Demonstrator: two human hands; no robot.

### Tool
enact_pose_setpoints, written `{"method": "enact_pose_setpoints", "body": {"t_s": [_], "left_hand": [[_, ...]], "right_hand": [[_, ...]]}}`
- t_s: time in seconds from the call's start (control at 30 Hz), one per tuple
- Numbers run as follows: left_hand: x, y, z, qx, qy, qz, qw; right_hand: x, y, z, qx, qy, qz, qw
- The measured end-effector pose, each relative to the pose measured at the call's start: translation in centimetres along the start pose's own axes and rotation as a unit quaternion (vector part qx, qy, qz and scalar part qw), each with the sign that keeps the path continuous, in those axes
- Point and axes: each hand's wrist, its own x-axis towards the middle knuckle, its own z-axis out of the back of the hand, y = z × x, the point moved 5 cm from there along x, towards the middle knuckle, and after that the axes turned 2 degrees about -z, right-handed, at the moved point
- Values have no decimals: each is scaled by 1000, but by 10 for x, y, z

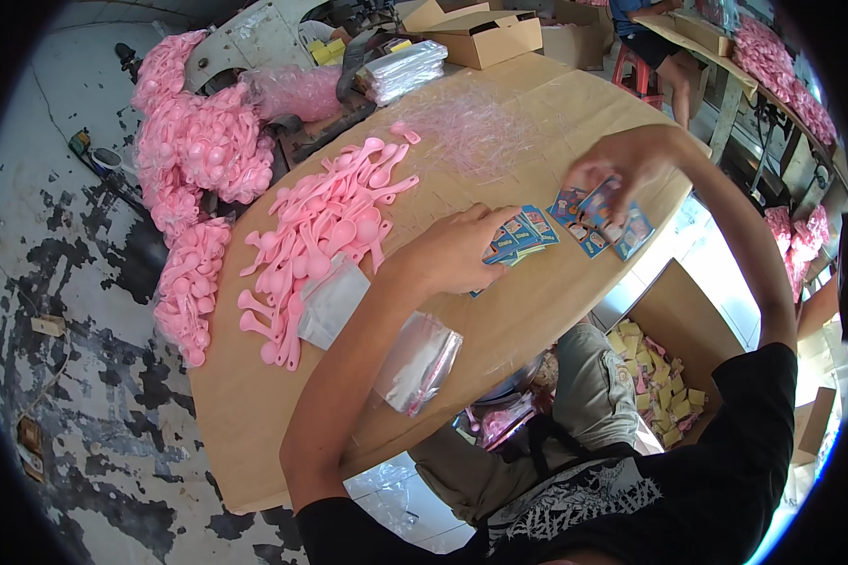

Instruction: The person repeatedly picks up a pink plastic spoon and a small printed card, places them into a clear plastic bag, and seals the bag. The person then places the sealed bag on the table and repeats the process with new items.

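Note:
A small stack of blue printed cards [511, 239] is gripped in my left hand [448, 252], just right of the table's middle. My right hand [631, 158] reaches over a spread of loose blue cards [592, 243] at the table's right side. Its curled fingers come down among them, and blur hides whether a card is between them. Left of my left forearm lies a heap of pink plastic scoops [316, 221]. Clear plastic bags [334, 299] rest against the scoops, and another stack of clear bags [419, 363] sits under my left forearm by the near edge.
Large clear bags full of pink scoops [203, 141] pile up along the left edge. Thin clear strips [466, 127] are scattered at the back, near wrapped clear bags [403, 71] and a cardboard box [481, 40]. Beside my leg, a carton [683, 306] holds small yellow-and-pink packs. Another person sits far right.

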Motion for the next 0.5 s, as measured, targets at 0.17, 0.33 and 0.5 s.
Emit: {"method": "enact_pose_setpoints", "body": {"t_s": [0.17,0.33,0.5], "left_hand": [[-2,-5,0,-3,-2,-7,1000],[0,-1,-1,-6,14,5,1000],[-3,0,1,-14,19,7,1000]], "right_hand": [[0,0,6,-125,-289,-30,949],[-15,-6,-74,-147,-259,-159,941],[-13,9,-77,-51,-328,-129,934]]}}
